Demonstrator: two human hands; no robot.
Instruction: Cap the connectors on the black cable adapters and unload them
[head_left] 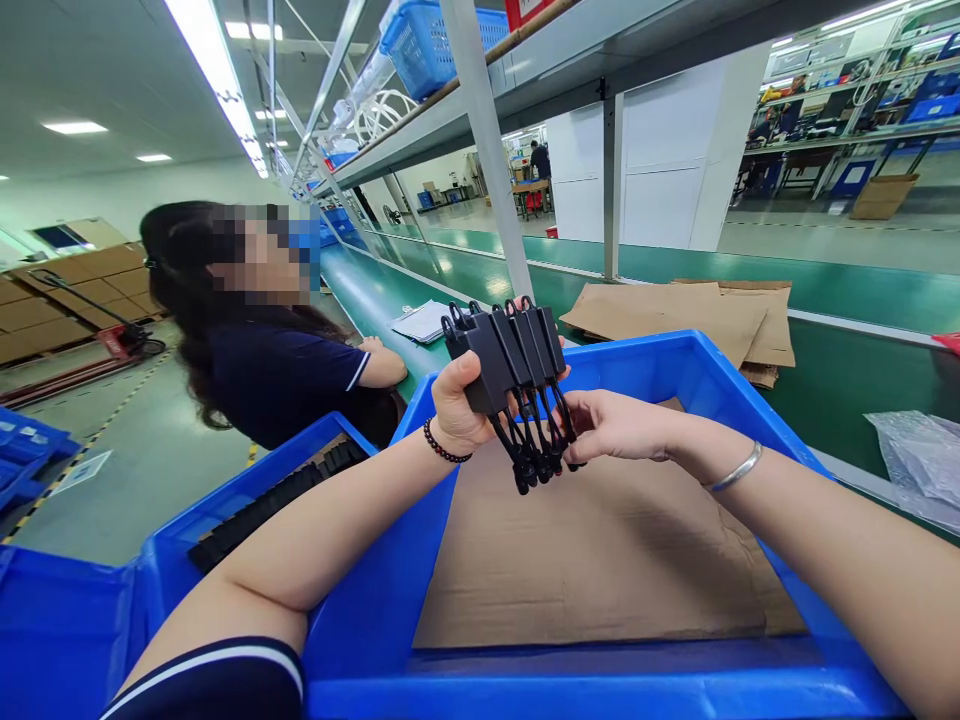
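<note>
My left hand (459, 408) is closed around a row of several black power adapters (504, 352) standing side by side, thumb over the near one. Short black cables (534, 435) with plug ends hang from their lower side, and cable loops stick up at the top. At the right of this bundle, my right hand (619, 425) has its fingers curled in on the cables close to the plugs. Both hands are above a large blue bin (694, 365), whose floor is covered by a cardboard sheet (592, 570).
To the left stands another blue bin (169, 540) with rows of black pieces (277, 500). A person (277, 370) sits beyond it at the green bench (352, 280). Flat cardboard (667, 315), papers (421, 320) and plastic bags (919, 455) lie on the bench. A metal post (491, 150) rises ahead.
</note>
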